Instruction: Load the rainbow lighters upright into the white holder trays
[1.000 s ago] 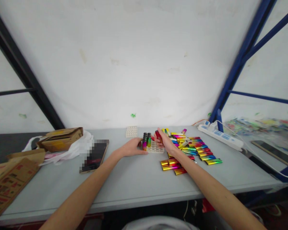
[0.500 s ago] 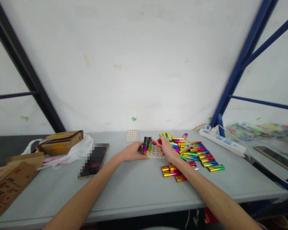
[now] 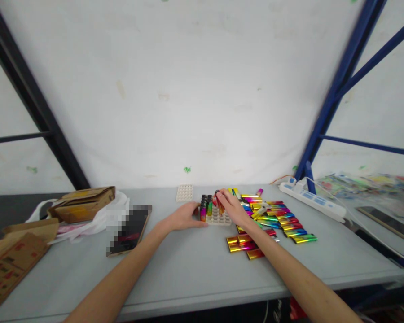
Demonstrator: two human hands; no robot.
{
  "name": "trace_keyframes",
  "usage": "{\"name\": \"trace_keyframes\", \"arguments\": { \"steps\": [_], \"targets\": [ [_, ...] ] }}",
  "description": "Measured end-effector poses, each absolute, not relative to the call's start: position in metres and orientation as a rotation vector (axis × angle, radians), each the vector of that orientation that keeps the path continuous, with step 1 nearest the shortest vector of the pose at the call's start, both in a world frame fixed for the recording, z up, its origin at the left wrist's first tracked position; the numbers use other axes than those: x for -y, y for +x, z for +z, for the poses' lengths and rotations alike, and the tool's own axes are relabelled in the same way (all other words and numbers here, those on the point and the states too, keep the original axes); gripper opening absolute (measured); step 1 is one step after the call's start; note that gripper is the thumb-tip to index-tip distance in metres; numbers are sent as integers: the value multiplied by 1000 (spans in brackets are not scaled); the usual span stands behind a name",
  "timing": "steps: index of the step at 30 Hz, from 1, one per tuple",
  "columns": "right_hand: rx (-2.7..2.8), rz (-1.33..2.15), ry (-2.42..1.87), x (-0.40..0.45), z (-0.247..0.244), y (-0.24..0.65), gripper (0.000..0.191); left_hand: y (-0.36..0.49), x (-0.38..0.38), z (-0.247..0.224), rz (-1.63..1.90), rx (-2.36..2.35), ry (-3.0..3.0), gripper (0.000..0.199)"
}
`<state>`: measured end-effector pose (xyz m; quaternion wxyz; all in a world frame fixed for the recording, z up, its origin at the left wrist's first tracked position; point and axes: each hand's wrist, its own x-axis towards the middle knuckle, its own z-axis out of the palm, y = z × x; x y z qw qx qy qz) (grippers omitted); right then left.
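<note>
Brightly metallic upright lighters (image 3: pixel 203 213), rainbow-hued, black-topped

A scuffed white wall (image 3: pixel 202 98) rises behind it all, with a small green mark (image 3: pixel 187 169) low down! Black metal frame (image 3: pixel 35 92) slanting at left, blue metal frame (image 3: pixel 338 85) answering at right, pale grey counter (image 3: pixel 188 269) stretching between, soft light across everything!

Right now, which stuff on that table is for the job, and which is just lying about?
For the job, it seems: dimpled tray; black-topped pieces standing at its left side; held piece in the right hand; loose shiny pieces; perhaps the similar tray near the wall.

Just lying about, probably: dark-screened device; cardboard boxes; white bag; power strip.
</note>
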<state>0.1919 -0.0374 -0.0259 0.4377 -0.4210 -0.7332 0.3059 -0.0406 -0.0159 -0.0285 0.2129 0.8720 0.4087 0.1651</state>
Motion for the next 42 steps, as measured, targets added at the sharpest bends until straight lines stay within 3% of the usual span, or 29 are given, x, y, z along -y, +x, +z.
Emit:
{"name": "trace_keyframes", "arguments": {
  "steps": [4,12,20,28,38,42],
  "targets": [
    [1961,476,-974,47,-21,190,35,-43,14,-33,462,-1151,2429,58],
    [2152,315,-1030,45,-25,192,23,-42,15,-32,489,-1142,2415,57],
    [2342,291,-1119,46,-15,196,26,-41,19,-28,515,-1108,2391,56],
    [2107,131,-1292,33,-6,217,54,-44,17,-25,481,-1098,2368,57],
    [2221,-21,-1620,-9,-2,196,55,-59,13,-18,458,-1078,2360,60],
    [2363,-34,-1704,-16,-9,184,43,-62,9,-21,422,-1078,2368,58]
  ]
}}
